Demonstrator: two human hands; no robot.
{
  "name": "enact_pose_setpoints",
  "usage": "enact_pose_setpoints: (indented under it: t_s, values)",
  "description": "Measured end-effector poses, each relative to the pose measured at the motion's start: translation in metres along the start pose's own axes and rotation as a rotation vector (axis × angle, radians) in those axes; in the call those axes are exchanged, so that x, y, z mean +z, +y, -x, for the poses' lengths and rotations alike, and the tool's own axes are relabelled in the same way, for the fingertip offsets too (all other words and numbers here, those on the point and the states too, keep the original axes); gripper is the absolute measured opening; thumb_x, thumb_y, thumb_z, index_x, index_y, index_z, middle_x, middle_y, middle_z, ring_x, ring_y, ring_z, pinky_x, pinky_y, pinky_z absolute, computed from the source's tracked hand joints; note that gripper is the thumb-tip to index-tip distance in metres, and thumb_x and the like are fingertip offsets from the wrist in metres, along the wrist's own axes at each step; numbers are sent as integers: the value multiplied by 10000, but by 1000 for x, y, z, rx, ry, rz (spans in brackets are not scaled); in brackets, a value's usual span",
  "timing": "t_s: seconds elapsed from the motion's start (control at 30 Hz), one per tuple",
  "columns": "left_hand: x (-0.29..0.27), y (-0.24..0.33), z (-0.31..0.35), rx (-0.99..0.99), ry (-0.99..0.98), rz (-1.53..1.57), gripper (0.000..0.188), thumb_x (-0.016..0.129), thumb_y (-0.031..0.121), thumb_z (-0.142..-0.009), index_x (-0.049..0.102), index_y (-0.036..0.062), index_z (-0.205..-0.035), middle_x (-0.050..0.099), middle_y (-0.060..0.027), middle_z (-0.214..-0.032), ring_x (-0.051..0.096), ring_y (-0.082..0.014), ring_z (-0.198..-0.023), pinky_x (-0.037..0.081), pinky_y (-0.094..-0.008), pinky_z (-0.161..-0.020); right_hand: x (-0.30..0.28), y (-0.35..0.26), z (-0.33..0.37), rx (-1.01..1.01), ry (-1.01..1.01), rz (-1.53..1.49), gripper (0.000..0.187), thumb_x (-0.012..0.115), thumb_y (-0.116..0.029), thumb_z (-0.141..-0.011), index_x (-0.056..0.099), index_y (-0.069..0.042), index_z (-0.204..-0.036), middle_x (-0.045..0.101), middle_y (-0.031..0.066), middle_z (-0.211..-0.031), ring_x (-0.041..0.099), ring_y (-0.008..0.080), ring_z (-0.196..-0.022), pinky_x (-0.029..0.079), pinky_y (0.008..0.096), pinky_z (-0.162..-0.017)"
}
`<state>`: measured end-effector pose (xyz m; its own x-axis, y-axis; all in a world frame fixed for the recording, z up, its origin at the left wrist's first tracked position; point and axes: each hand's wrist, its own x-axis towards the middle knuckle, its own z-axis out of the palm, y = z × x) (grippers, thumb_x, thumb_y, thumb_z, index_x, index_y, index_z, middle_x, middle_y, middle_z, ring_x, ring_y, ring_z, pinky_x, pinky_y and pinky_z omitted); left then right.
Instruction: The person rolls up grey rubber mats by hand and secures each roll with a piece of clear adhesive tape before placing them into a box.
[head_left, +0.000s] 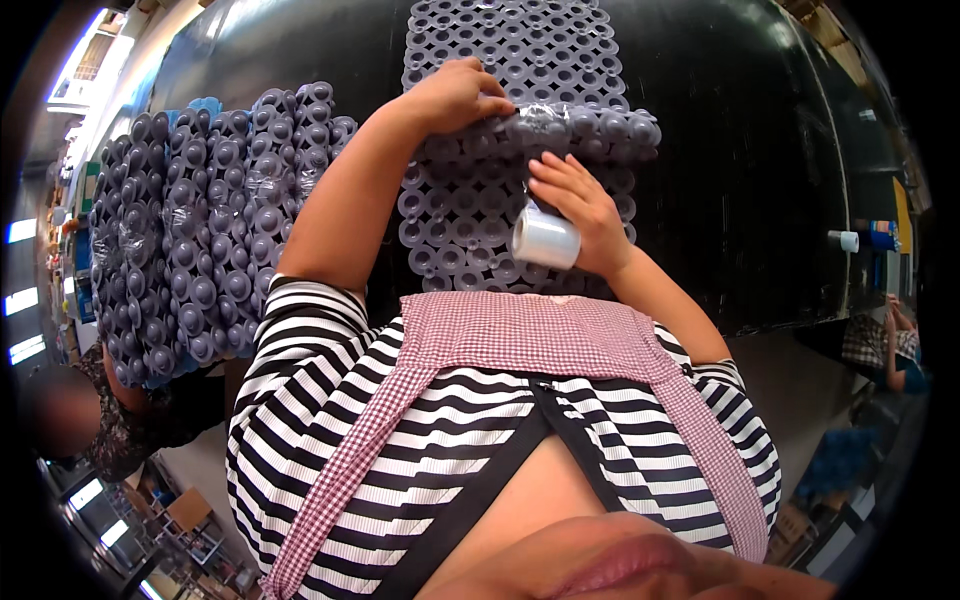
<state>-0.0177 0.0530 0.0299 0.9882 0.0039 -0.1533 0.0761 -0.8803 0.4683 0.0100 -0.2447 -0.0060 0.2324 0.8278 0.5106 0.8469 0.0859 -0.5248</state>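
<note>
A grey plastic mat of linked round cups (515,45) lies flat in front of me, with a near part (450,235) running back toward my apron. Across it sits a rolled or folded bundle of the same mat (615,130), with shiny clear film around its middle. My left hand (455,97) is closed at the bundle's left part, fingertips pressed on it; the thumb's grip is partly hidden. Nearer to me, my right hand (585,210) is around a roll of clear film (546,240), its fingers pointing toward the bundle. A strip seems to run between roll and bundle.
Several film-wrapped grey mat bundles (205,230) stand at the left of the black table (730,200). A small white roll (848,241) and a blue item (884,236) are at the far right. Another person (120,410) is at lower left, and one more (885,345) at right.
</note>
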Motion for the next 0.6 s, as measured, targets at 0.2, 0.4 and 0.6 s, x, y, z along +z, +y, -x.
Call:
enact_pose_setpoints:
  t_s: [0.2,0.4,0.6]
  values:
    - [10,7,-12,59,842,-116,203,749,238,-888,760,132,-1061,696,-97,-1107,635,-341,-1093,485,-429,-968,9,76,-67,41,95,-47,415,732,-188,-845,718,-63,-1240,677,122,-1364,572,320,-1361,302,470,-1220]
    - [69,18,2,293,832,-300,338,753,125,-812,720,91,-1147,654,-90,-1291,608,-302,-1223,446,-456,-1070,-1,161,-160,337,124,-525,174,719,-206,-889,774,-83,-999,756,72,-936,699,221,-846,538,354,-771]
    - [46,-18,-64,206,733,-237,516,759,173,-823,560,79,-1290,565,-151,-1427,535,-350,-1332,361,-491,-1173,-10,193,-201,324,256,-385,177,713,-204,-890,778,-43,-927,748,60,-872,658,121,-767,510,299,-693]
